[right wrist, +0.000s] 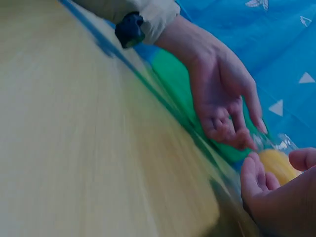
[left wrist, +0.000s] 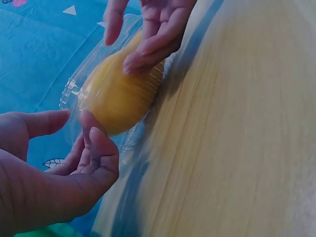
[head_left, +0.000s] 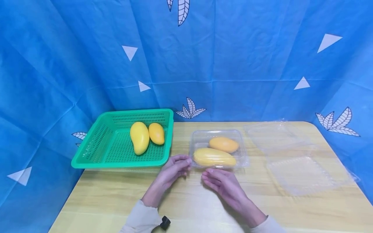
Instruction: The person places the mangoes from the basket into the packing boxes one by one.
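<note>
A clear plastic clamshell box (head_left: 201, 134) sits at mid-table with its lid over two mangoes: a long yellow mango (head_left: 214, 157) in front and a smaller orange mango (head_left: 223, 144) behind. My left hand (head_left: 174, 167) is at the box's front left corner, thumb tip right at the edge and fingers loosely bent. Just in front of the box, my right hand (head_left: 224, 186) has relaxed fingers close to its front side. In the left wrist view, a gap shows between the left thumb and forefinger, and the right fingers overlap the box.
On the left stands a green plastic basket (head_left: 102, 161) with a yellow mango (head_left: 140, 138) and an orange mango (head_left: 156, 133) inside. Two open clear clamshell boxes lie to the right, one at the back (head_left: 271, 131) and another nearer (head_left: 303, 176). A blue patterned cloth (head_left: 233, 64) hangs behind the table.
</note>
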